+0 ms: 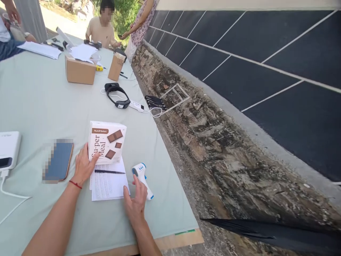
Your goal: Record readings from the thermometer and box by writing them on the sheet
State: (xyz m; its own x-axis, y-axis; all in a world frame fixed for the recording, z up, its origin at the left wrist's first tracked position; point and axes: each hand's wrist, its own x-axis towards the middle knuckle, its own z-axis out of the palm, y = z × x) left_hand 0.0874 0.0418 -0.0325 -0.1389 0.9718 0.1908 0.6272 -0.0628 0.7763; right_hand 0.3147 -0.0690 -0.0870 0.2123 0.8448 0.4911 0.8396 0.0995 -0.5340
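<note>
My left hand grips the lower left corner of a white snack box printed "NutriMotion Su-per Meal", its thumb on the printed face. The box is over the far end of some papers covered in small writing. Across those papers lies a black pen. My right hand is open, thumb and fingers apart, beside a white and blue infrared thermometer on the cloth. Its fingertips are close to the thermometer; whether they touch it I cannot tell. A smartphone lies left of my left hand.
A white power bank with a cable sits at the left. Farther off are a black headband device, a cardboard box and a smaller upright carton. The table's edge slopes along the right. Several people are around the far end.
</note>
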